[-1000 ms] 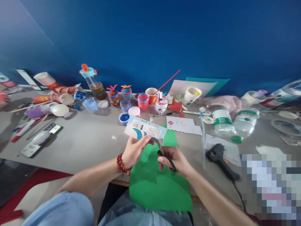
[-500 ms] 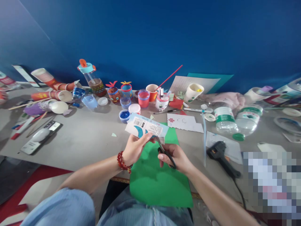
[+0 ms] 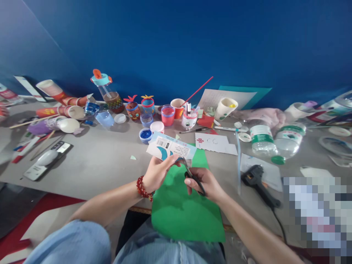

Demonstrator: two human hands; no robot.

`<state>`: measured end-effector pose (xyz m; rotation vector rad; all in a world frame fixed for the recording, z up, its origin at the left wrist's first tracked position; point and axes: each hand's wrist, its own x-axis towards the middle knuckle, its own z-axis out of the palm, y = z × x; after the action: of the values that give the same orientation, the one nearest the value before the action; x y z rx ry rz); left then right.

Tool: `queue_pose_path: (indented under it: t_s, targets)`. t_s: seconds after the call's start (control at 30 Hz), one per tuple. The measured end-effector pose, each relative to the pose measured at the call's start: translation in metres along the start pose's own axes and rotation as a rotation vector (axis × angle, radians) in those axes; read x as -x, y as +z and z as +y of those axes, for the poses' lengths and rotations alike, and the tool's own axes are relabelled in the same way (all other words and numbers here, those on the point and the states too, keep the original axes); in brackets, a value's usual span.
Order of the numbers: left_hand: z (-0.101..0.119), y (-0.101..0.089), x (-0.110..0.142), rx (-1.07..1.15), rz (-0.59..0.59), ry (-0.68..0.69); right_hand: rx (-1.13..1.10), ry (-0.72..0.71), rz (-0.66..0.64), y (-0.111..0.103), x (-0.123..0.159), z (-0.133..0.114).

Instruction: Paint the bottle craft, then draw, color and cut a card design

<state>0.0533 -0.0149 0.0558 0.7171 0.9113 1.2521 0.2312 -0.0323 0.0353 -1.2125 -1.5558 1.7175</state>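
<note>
Between thumb and fingers, my left hand [image 3: 162, 172] pinches a printed piece of card [image 3: 176, 145], pale blue and white with a barcode and darker blue curved shapes. My right hand [image 3: 202, 180] grips black-handled scissors [image 3: 196, 181], whose blades point up and meet the card's lower right edge. How far the blades are apart is hard to make out. Beneath both hands lies a green sheet [image 3: 187, 212], partly on the table and hanging over its front edge.
Behind the card stand small paint pots [image 3: 145, 135] and decorated cups [image 3: 189, 119]. To the right are a white paper piece [image 3: 216, 143], a black glue gun [image 3: 260, 185] with its cord, and plastic bottles [image 3: 262, 137]. A phone [image 3: 48, 161] lies at the left.
Almost nothing differs. Both hands, the card and the scissors keep nearly the same position, and the view has shifted very slightly.
</note>
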Motion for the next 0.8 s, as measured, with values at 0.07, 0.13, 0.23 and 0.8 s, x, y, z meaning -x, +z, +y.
queue_pose_path:
  t_s: [0.07, 0.13, 0.23, 0.8]
  targets:
    - [0.002, 0.0, 0.0, 0.008, -0.009, -0.011, 0.002, -0.007, 0.009, 0.0, 0.0, -0.001]
    - [0.003, -0.002, -0.001, 0.022, -0.036, -0.022, -0.002, -0.013, 0.026, -0.001, 0.0, -0.002]
    - [0.005, -0.006, -0.002, 0.047, -0.075, 0.006, -0.018, -0.025, 0.056, -0.004, 0.0, -0.002]
    - [0.004, -0.014, -0.004, -0.05, -0.079, 0.148, -0.047, -0.109, 0.113, -0.007, 0.004, -0.002]
